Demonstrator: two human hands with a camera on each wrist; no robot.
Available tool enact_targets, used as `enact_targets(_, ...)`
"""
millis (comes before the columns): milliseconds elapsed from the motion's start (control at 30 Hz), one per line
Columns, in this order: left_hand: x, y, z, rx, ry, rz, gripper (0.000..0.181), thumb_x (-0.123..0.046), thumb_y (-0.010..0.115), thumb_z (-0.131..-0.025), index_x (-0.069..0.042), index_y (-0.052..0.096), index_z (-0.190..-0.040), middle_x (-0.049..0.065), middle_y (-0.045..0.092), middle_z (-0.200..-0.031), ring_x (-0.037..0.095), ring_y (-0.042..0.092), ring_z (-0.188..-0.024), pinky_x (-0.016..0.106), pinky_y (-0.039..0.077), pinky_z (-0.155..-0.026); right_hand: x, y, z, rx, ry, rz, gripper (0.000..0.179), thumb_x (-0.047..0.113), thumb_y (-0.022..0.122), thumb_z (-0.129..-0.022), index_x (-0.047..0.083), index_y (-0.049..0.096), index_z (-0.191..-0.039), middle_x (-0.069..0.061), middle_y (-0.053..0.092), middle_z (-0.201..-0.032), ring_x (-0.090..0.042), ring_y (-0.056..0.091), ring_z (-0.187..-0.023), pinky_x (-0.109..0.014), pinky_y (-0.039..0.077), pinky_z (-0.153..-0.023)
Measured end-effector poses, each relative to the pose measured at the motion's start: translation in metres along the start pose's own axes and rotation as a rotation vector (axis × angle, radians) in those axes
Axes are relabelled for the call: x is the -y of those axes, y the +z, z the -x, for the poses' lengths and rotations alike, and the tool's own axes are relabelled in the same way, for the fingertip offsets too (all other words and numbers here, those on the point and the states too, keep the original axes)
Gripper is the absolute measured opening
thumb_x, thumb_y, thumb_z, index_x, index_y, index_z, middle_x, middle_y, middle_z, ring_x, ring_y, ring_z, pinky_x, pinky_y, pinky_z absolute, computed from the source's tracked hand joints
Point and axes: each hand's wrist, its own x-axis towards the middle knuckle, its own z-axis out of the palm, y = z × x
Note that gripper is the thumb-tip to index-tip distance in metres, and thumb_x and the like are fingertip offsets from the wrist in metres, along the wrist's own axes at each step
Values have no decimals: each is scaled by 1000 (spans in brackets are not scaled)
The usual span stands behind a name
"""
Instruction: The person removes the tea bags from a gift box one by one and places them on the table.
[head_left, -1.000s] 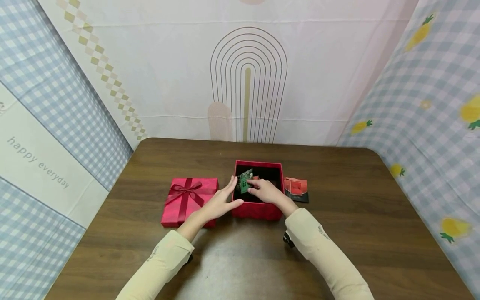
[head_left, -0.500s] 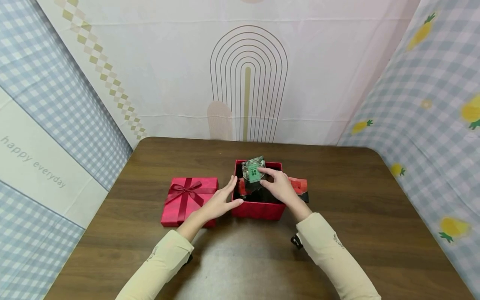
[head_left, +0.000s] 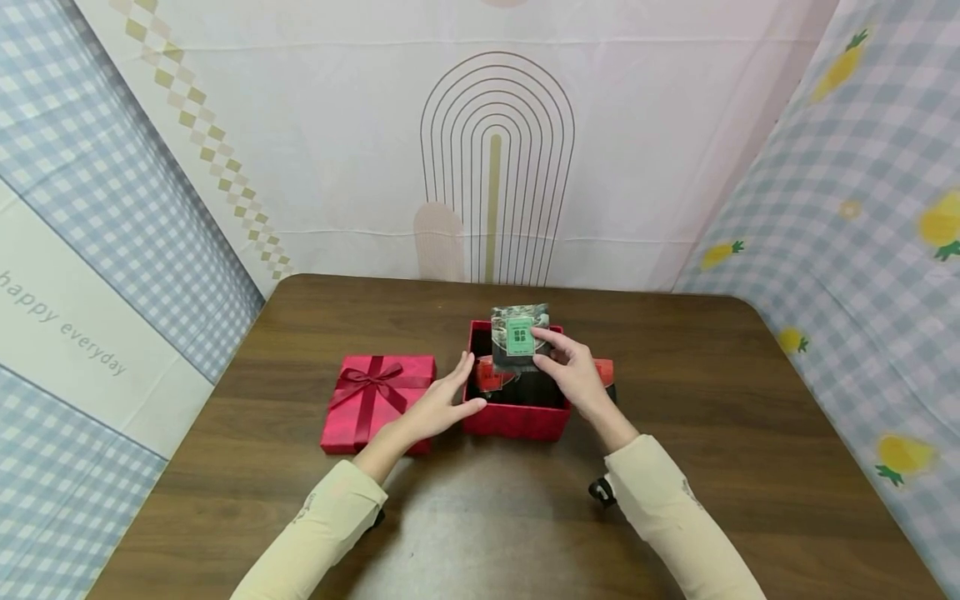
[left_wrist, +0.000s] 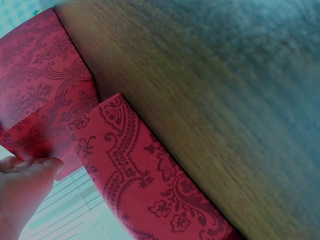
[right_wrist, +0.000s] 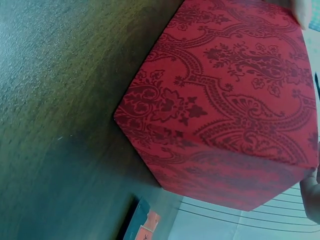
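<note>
My right hand [head_left: 576, 375] pinches a flat dark packet with a green label [head_left: 518, 336] between thumb and fingers. The packet is held upright over the red patterned gift box [head_left: 517, 422], which has its top off. Inside the box at the left, a red-and-black packet [head_left: 489, 377] shows, partly covered by the held one. My left hand [head_left: 441, 406] rests against the box's front left corner, fingers along the left side and thumb at the front rim. The left wrist view shows its fingertips touching the box wall [left_wrist: 45, 80].
A red lid with a ribbon bow [head_left: 377, 404] lies left of the box, under my left forearm. Right of the box another red-and-black packet [head_left: 604, 372] lies on the wooden table [head_left: 697, 400], partly hidden by my right hand. A patterned curtain [head_left: 637, 167] hangs behind.
My right hand has lifted the green-labelled packet from inside the box, up and to the right, turning it upright. The red packet in the box is now uncovered. My left hand stays put.
</note>
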Motion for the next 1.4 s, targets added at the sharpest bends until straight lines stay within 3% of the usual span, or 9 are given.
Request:
enact_targets(200,0,0,0,0,0,8,76,-32,55,-91,-4,11,-146,14,5,-152,27,17,-137,44,21,-108,5,-3,7,-43,-32,-54,40,-2,59,-84,-2,55,-124,-15,54,-127,-4,49,-94,-15,40,-80)
enact_targets(333,0,0,0,-3,7,10,77,-32,56,-91,-4,11,-146,16,6,-152,28,18,-136,45,22,-107,5,-6,10,-61,-21,-92,41,-4,60,-83,-4,54,-124,-12,58,-119,-1,52,-88,-14,43,-76)
enact_targets(500,0,0,-1,-8,13,1,77,-31,57,-90,-3,11,-146,17,7,-151,29,18,-136,44,22,-107,6,-14,13,-91,-2,-97,41,-5,59,-83,-6,53,-124,-19,56,-122,1,53,-92,-12,42,-78)
enact_targets(633,-1,-1,-1,-8,17,-3,77,-31,57,-90,-2,12,-146,16,7,-151,29,19,-136,44,22,-107,2,-23,14,-110,38,-102,42,-4,59,-83,-4,54,-124,-7,61,-113,1,53,-82,-13,45,-69)
enact_targets(733,-1,-1,-1,-5,18,-4,77,-30,57,-90,-2,12,-146,14,6,-151,28,18,-136,43,22,-108,-1,-31,16,-119,60,-104,42,-4,59,-84,-2,53,-125,-2,60,-113,2,54,-86,-14,46,-72)
enact_targets(833,0,-1,0,-1,19,-5,77,-31,56,-90,-3,10,-146,14,6,-151,28,19,-136,43,22,-108,-5,-37,17,-129,79,-100,43,-3,59,-85,-4,51,-127,-9,54,-126,3,49,-104,-14,42,-87)
enact_targets(900,0,-1,0,2,20,-4,77,-31,56,-90,-5,10,-146,14,5,-151,28,19,-136,43,22,-108,-8,-42,19,-137,93,-107,43,-2,58,-85,-5,49,-128,-8,54,-127,4,48,-106,-13,40,-87)
enact_targets(1167,0,-1,1,3,17,-13,77,-33,56,-90,-7,9,-146,13,5,-151,28,18,-136,43,22,-108,-23,-64,29,-183,132,-247,41,-3,58,-85,-1,53,-126,14,62,-102,5,51,-77,-13,47,-67)
enact_targets(1400,-1,-2,1,11,9,-7,77,-33,56,-91,-7,9,-146,12,4,-152,27,18,-136,44,22,-108,-40,-90,37,-233,152,-304,37,-7,55,-85,18,66,-110,14,63,-85,2,55,-72,-17,49,-64)
